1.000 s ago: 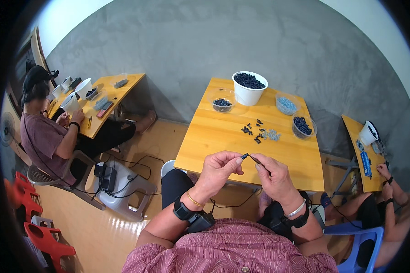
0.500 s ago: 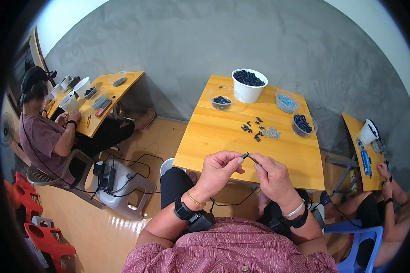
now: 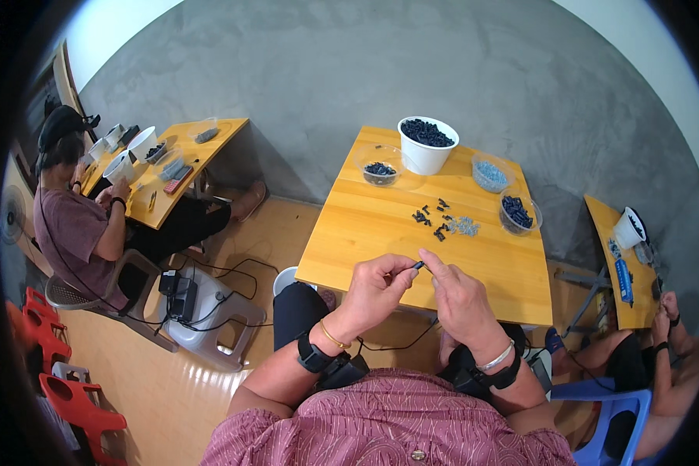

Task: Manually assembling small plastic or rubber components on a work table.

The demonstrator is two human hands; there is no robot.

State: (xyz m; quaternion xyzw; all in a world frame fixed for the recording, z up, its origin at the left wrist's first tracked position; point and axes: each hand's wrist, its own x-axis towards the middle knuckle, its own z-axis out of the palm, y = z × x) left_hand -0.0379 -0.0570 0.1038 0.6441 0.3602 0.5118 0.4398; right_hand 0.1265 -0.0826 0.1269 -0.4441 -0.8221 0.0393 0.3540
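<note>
A small dark blue tubular piece (image 3: 419,265) is pinched between the thumb and fingertips of my left hand (image 3: 379,289), just beyond the near edge of the table. Close against its far end is my right hand (image 3: 462,299), index finger stretched out and nothing visible between finger and thumb. Beyond my hands, small black fittings (image 3: 422,217) lie loose on the yellow wooden table (image 3: 349,248). Beside them is a little heap of clear grey-blue pieces (image 3: 465,226).
A white bucket (image 3: 426,161) of black pieces stands at the back, near clear tubs of dark parts (image 3: 380,177), light blue parts (image 3: 491,175) and dark blue parts (image 3: 517,213). Co-workers sit at tables left and right. A grey stool (image 3: 210,326) with cables stands left.
My right index finger has straightened past the piece; the thin dark thing at my right fingertips no longer shows. My left hand keeps its pinch. The co-workers' hands have shifted slightly.
</note>
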